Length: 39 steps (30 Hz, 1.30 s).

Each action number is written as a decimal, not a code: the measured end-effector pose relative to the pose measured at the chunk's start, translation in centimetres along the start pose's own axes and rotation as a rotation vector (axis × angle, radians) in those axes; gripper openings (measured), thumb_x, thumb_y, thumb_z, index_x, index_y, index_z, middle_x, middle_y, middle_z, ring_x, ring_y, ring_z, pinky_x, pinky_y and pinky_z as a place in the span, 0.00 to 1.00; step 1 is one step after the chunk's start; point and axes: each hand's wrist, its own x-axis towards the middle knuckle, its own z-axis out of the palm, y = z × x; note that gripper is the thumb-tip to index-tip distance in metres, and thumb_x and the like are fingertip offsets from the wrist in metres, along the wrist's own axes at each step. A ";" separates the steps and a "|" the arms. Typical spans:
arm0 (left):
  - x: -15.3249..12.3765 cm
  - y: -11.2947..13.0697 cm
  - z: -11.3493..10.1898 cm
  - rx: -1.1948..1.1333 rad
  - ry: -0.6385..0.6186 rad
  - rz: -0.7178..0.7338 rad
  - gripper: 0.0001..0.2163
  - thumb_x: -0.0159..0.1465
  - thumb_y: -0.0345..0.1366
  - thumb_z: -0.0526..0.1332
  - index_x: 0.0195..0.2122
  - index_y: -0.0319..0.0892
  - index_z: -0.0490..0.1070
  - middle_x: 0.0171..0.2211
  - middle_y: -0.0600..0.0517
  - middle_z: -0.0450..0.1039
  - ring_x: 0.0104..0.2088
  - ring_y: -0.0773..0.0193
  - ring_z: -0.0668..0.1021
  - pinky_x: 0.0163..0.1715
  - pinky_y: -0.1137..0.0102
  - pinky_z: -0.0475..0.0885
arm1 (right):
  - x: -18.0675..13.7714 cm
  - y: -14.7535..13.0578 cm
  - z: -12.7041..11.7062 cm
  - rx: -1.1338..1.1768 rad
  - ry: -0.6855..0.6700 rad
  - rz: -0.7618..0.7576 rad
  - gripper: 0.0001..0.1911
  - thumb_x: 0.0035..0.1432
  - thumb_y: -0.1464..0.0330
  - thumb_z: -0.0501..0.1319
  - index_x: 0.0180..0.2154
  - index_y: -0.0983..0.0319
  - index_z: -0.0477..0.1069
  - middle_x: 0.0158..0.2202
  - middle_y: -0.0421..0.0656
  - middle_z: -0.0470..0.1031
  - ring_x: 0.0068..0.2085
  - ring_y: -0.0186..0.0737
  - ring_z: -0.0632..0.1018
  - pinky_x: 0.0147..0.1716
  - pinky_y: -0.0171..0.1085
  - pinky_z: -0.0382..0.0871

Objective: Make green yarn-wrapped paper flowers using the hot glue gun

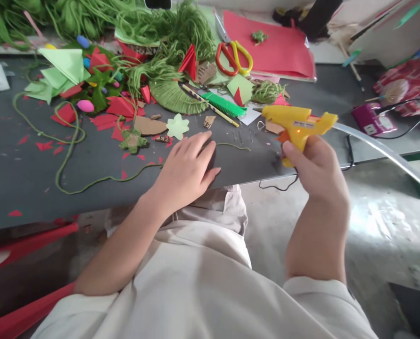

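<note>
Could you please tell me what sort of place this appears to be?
Probably a handicraft workspace: the right hand holds a yellow, pistol-shaped glue gun, with piles of green yarn and metal scissors with red and yellow handles in view.

Smooth plastic glue gun [303, 123], fuzzy green yarn [193, 35], metal-bladed scissors [230, 46], matt red paper [269, 55], dark matt tabletop [29, 186], perhaps laminate

You can read no text with certainty here. The pale label [304, 125] on the yellow plastic glue gun [290, 114] in your right hand [316, 167] is too small to decipher, as are the dark printed marks on the small brown cardboard scrap [209, 122] and the white patch [371, 129] on the purple boxy device [375, 117].
</note>
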 end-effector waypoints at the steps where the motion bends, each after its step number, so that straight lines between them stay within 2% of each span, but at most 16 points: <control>1: 0.0 -0.1 0.3 0.000 -0.003 -0.007 0.20 0.73 0.40 0.58 0.64 0.40 0.69 0.69 0.36 0.66 0.70 0.41 0.69 0.69 0.46 0.64 | -0.8 -0.3 0.1 0.106 -0.032 0.010 0.12 0.64 0.60 0.67 0.44 0.60 0.77 0.36 0.42 0.76 0.36 0.37 0.76 0.35 0.39 0.69; 4: -0.3 -0.3 0.7 -0.021 -0.027 -0.021 0.21 0.74 0.43 0.56 0.65 0.41 0.68 0.69 0.38 0.67 0.72 0.42 0.66 0.72 0.44 0.59 | -2.7 -1.1 0.6 0.259 -0.142 0.002 0.10 0.67 0.61 0.65 0.45 0.59 0.78 0.51 0.47 0.79 0.40 0.38 0.79 0.36 0.39 0.73; 6: -0.5 -0.4 0.7 -0.041 -0.032 -0.028 0.21 0.75 0.43 0.55 0.65 0.43 0.68 0.69 0.40 0.67 0.72 0.43 0.66 0.72 0.43 0.57 | -3.3 -1.5 0.9 0.283 -0.169 -0.023 0.09 0.68 0.62 0.64 0.47 0.58 0.77 0.54 0.47 0.78 0.37 0.36 0.77 0.35 0.39 0.72; 10: -0.5 -0.2 0.5 -0.067 -0.001 -0.042 0.20 0.74 0.42 0.56 0.65 0.47 0.69 0.67 0.44 0.69 0.72 0.45 0.67 0.73 0.43 0.56 | -2.6 -2.3 1.1 0.227 -0.279 -0.062 0.11 0.70 0.58 0.63 0.46 0.58 0.77 0.43 0.45 0.79 0.30 0.34 0.71 0.28 0.38 0.67; 13: -0.7 -0.2 0.3 -0.059 0.043 -0.083 0.18 0.73 0.39 0.55 0.62 0.46 0.72 0.64 0.45 0.72 0.69 0.46 0.70 0.72 0.43 0.58 | -1.2 -2.9 1.3 0.106 -0.383 -0.102 0.19 0.70 0.51 0.61 0.40 0.60 0.76 0.37 0.45 0.78 0.28 0.32 0.69 0.24 0.35 0.61; 17: -0.9 -0.2 0.3 -0.034 0.084 -0.140 0.16 0.73 0.38 0.55 0.57 0.45 0.76 0.60 0.45 0.74 0.66 0.45 0.72 0.71 0.42 0.59 | 0.5 -3.5 1.8 -0.019 -0.424 -0.136 0.26 0.69 0.46 0.60 0.34 0.62 0.76 0.25 0.40 0.70 0.25 0.30 0.66 0.23 0.35 0.59; 25: -1.1 -0.3 0.5 -0.059 0.095 -0.164 0.17 0.72 0.37 0.56 0.58 0.48 0.77 0.58 0.46 0.75 0.65 0.44 0.73 0.70 0.41 0.60 | 1.3 -3.4 2.8 -0.098 -0.466 -0.161 0.29 0.65 0.41 0.60 0.31 0.62 0.73 0.26 0.42 0.72 0.26 0.31 0.68 0.23 0.35 0.59; 29: -1.0 -0.2 0.5 -0.046 0.095 -0.167 0.17 0.72 0.37 0.55 0.56 0.46 0.79 0.58 0.46 0.76 0.64 0.45 0.74 0.70 0.43 0.61 | 1.4 -3.6 3.0 -0.122 -0.461 -0.163 0.31 0.63 0.40 0.61 0.33 0.62 0.74 0.24 0.40 0.68 0.24 0.30 0.65 0.22 0.37 0.57; 39: -1.0 0.2 -0.1 -0.037 0.057 -0.191 0.17 0.70 0.35 0.56 0.56 0.44 0.79 0.60 0.44 0.76 0.64 0.45 0.74 0.71 0.46 0.60 | 1.6 -4.3 2.6 -0.201 -0.465 -0.203 0.26 0.67 0.46 0.60 0.31 0.61 0.74 0.23 0.39 0.66 0.24 0.31 0.64 0.23 0.38 0.58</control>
